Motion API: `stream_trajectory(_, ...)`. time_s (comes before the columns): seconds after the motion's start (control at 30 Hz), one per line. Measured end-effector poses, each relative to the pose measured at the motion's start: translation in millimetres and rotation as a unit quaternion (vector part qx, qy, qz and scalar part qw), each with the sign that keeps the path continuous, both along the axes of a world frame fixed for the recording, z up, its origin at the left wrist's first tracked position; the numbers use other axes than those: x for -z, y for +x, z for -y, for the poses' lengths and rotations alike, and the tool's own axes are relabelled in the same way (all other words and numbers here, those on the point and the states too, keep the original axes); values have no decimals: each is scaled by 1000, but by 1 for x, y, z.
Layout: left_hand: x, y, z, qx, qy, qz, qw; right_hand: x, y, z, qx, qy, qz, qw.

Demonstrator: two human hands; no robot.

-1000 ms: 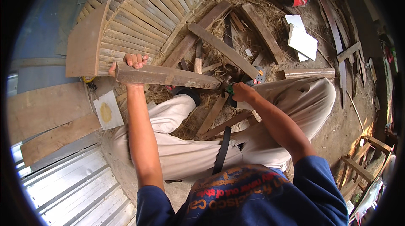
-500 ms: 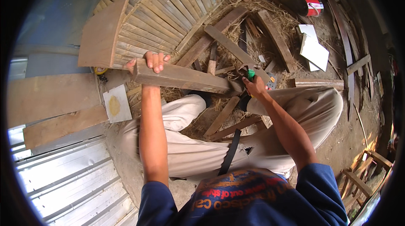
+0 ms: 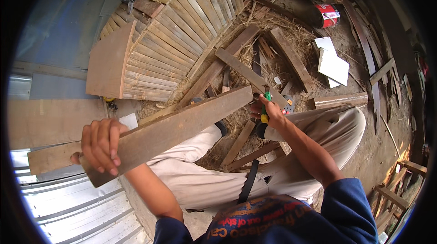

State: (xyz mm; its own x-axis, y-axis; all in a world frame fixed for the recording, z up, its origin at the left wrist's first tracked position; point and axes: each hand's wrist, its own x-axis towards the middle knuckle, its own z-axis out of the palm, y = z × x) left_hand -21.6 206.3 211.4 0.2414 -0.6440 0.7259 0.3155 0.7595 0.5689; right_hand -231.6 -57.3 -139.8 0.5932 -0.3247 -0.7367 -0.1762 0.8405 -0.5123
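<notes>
A long brown wooden beam (image 3: 175,130) slants across my lap, its left end lower and nearer me. My left hand (image 3: 101,146) is closed around that left end, fingers over the top edge. The beam's far end reaches close to my right hand (image 3: 272,111), which is closed on a hand tool with a green and yellow handle (image 3: 267,98). The tool's head is too small and partly hidden to make out. Just beyond the right hand, a narrower wooden plank (image 3: 243,67) lies slanted over other timber.
A curved slatted wooden piece (image 3: 168,34) stands at the far left. Straw and loose timber (image 3: 291,57) cover the ground ahead. White board pieces (image 3: 333,67) and a red-labelled container (image 3: 328,15) lie at the right. Corrugated metal sheet (image 3: 86,207) lies at the lower left.
The beam's left end has swung down toward me and tipped, carried by my left hand; its other end has risen slightly. My right hand still holds the tool, slightly lower.
</notes>
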Motion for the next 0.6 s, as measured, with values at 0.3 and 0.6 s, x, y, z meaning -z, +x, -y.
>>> stream_trajectory(0.3,-9,-18,-10,2,-87,-35,996,-44,10,13,153,74,113,979)
stream_trajectory(0.6,137,33,-34,-190,514,-113,829,-86,-27,151,458,-108,230,852)
